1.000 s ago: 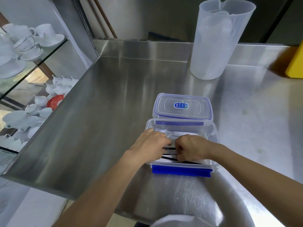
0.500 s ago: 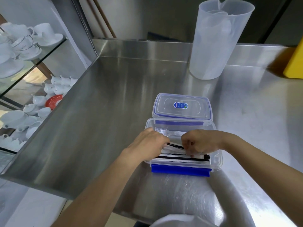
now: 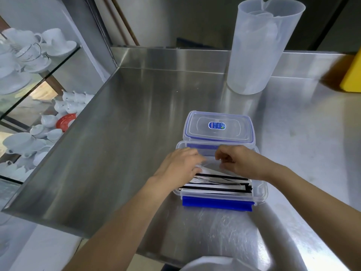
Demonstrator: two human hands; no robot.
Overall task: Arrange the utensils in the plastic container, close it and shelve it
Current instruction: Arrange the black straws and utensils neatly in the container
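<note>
moved: both hands have shifted toward the far wall of the plastic container (image 3: 262,192), leaving the wrapped utensils (image 3: 218,183) uncovered
left hand (image 3: 180,165): fingers loosely extended, with the tips resting on a white wrapper at the left end
right hand (image 3: 241,161): fingers curled inward; whether they pinch anything cannot be told
plastic container: open on the steel counter (image 3: 127,143), with the lid (image 3: 218,132) just behind it

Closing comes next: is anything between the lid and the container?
Only the hands. The left hand and right hand reach into the open container, above the utensils. The lid lies flat right behind it, with nothing visible between them.
</note>
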